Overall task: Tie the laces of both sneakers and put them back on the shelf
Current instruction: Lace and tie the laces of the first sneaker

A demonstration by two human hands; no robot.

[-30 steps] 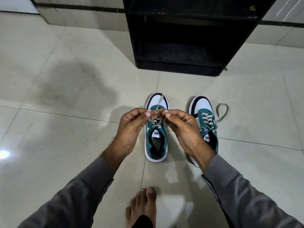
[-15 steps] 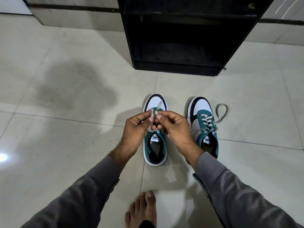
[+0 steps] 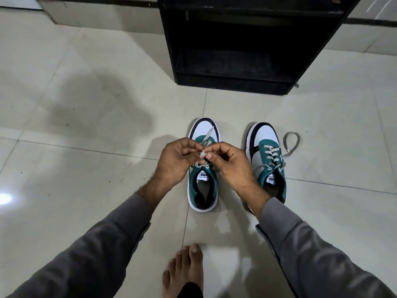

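Two sneakers point(image 3: 267, 162), toes toward shelf point(image 3: 236, 61)

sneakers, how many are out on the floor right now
2. The left sneaker sits on the floor tiles under both hands, its laces pinched between them. The right sneaker stands beside it, its lace trailing loose. No others show; the black shelf looks empty, though dark.

Both sneaker tongue labels point(image 3: 203, 175) point(image 3: 271, 179) read "PUMA", upside down.

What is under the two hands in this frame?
The left sneaker, on the floor: toe and heel opening show. Both hands pinch its lace; they cover the eyelet rows and any knot.
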